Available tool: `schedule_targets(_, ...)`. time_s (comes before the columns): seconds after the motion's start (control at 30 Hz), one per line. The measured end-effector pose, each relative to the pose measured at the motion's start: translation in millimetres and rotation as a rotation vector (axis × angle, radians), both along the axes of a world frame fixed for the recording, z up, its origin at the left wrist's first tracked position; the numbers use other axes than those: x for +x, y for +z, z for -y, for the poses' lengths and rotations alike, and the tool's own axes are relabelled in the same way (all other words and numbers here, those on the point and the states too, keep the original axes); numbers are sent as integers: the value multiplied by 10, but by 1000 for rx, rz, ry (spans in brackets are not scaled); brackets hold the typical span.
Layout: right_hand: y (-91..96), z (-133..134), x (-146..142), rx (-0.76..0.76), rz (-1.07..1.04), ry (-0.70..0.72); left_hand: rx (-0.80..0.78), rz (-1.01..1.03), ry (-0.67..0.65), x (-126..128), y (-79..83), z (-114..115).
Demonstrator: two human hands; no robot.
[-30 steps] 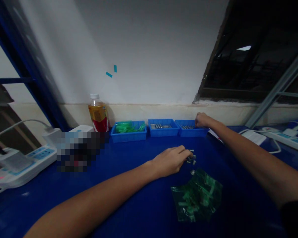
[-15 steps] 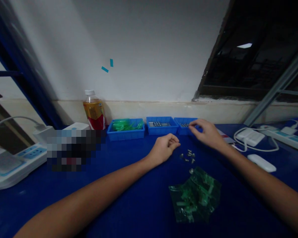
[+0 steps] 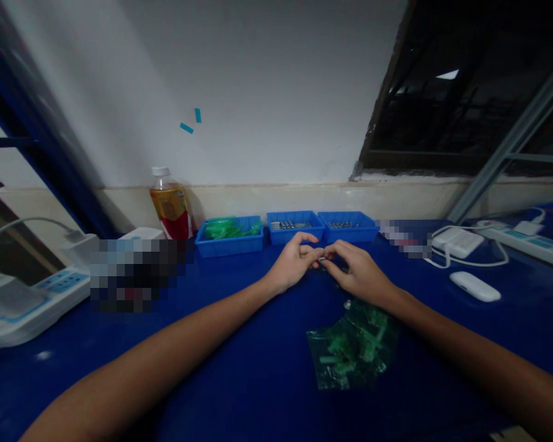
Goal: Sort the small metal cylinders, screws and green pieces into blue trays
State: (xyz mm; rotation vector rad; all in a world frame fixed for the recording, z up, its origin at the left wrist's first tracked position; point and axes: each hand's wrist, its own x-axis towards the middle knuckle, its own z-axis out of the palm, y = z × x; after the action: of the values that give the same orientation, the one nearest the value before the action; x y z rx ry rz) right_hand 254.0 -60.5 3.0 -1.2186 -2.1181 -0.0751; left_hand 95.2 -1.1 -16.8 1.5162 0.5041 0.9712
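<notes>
In front of the blue trays my left hand [image 3: 291, 265] and my right hand [image 3: 364, 274] meet, thumbs and fingertips pinched together. Between them shows a small shiny metal piece [image 3: 322, 259]; its exact kind is too small to make out. My right hand mostly covers the patch of table where loose metal fasteners lay. Just nearer to me, clear green plastic bags [image 3: 350, 350] with small parts inside lie on the table, a small metal bit [image 3: 347, 304] at their far edge.
Three blue trays line the wall: a left one [image 3: 230, 247] with green bags, a middle one [image 3: 297, 236] and a right one [image 3: 352, 235] with metal parts. A drink bottle [image 3: 170, 205], power strips [image 3: 59, 285], a white charger [image 3: 458, 241] and a white case [image 3: 474, 286] stand around.
My right hand has come away from the right tray, moving left and toward me to meet my left hand. The view has shifted slightly.
</notes>
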Motion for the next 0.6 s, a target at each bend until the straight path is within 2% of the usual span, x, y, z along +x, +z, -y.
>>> schedule_targets(0.1, 18, 12, -29, -30, -41, -52, 96, -58, 58, 15, -16, -6)
schedule_targets(0.23, 49, -5, -27, -30, -106, -148, 347, -147, 122, 13, -14, 33)
schedule_targets(0.37, 51, -26, -14, -33, -94, -137, 543, -273, 163, -1, 34, 104)
schedule_targets(0.6, 9, -21, 21, 27, -112, -112, 512, -340, 265, -14, 56, 102)
